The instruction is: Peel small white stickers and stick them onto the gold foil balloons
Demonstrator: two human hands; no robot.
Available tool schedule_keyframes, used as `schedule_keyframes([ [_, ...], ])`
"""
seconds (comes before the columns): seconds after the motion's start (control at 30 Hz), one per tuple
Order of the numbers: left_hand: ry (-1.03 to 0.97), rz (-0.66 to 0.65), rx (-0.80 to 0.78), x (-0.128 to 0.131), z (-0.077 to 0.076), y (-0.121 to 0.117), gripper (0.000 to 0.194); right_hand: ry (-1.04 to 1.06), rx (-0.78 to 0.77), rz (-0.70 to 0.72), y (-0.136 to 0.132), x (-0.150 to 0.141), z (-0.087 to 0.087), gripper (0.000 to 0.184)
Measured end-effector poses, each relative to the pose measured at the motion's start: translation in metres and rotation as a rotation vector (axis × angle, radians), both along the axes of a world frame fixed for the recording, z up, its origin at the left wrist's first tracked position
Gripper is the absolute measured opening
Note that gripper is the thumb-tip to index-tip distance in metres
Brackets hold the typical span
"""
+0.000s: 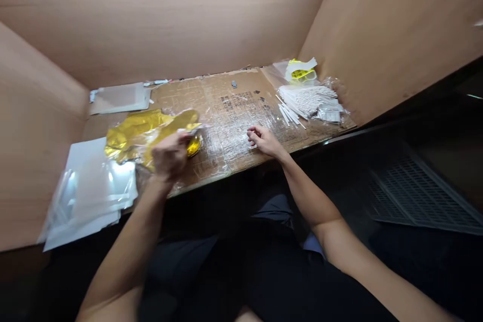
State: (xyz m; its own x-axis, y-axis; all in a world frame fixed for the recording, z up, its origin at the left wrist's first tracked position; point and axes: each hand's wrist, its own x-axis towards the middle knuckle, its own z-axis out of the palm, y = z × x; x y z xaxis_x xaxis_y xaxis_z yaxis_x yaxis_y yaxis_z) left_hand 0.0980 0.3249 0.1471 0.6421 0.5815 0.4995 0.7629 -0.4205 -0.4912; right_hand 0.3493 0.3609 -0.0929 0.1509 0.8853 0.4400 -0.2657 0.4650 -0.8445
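gleaming yellow foil (pixel 132 133): lies on the left half of the cardboard worktop (pixel 217 141), crumpled, some of it under clear wrap; its long axis runs mostly side to side, rising slightly to the right, with one rounded tongue pointing right, toward the middle of the worktop
left hand (pixel 169 156): over the right part of the foil, fingers folded in, blurred; i cannot tell whether they grip the foil or its wrap
rounded yellow piece (pixel 193 146): just right of the left hand, shiny; i cannot tell whether it is joined to the foil
right hand (pixel 266 142): near the front edge, well apart from the foil, fingers curled, thumb close to the forefinger; i cannot tell whether they pinch anything
white sticks (pixel 307 100): a heaped bundle on the right, farther back than the right hand; a few loose ones fan out toward the front
yellow packet (pixel 302 74): behind the sticks, a white strip across it
clear bags and white sheets (pixel 96 186): stacked at the front left corner, partly beneath the foil
flat clear pack (pixel 121 98): at the back left, long side roughly along the back panel (pixel 169 20)
small grey piece (pixel 234 84): alone near the back middle
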Motion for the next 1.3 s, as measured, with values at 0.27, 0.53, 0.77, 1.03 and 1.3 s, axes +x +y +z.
schedule_keyframes([
  [0.27,-0.042,-0.024,-0.411,0.041,-0.130,-0.043,0.022,-0.031,0.061,-0.006,-0.045,-0.034,-0.027,0.041],
  [0.53,-0.137,-0.019,-0.871,0.043,-0.089,-0.037,0.029,0.168,-0.158,0.211,-0.086,-0.060,-0.048,0.049],
  [0.77,-0.088,0.327,-0.341,0.038,-0.022,0.050,0.038,0.411,-0.211,0.172,-0.085,-0.084,-0.063,0.044],
  [1.03,-0.281,0.277,-0.445,0.045,-0.004,0.082,0.018,0.460,-0.209,0.098,-0.081,-0.062,-0.058,0.040],
  [1.3,-0.235,0.289,-0.349,0.036,-0.018,0.079,0.014,0.189,-0.146,0.006,-0.056,-0.041,-0.058,0.037],
])
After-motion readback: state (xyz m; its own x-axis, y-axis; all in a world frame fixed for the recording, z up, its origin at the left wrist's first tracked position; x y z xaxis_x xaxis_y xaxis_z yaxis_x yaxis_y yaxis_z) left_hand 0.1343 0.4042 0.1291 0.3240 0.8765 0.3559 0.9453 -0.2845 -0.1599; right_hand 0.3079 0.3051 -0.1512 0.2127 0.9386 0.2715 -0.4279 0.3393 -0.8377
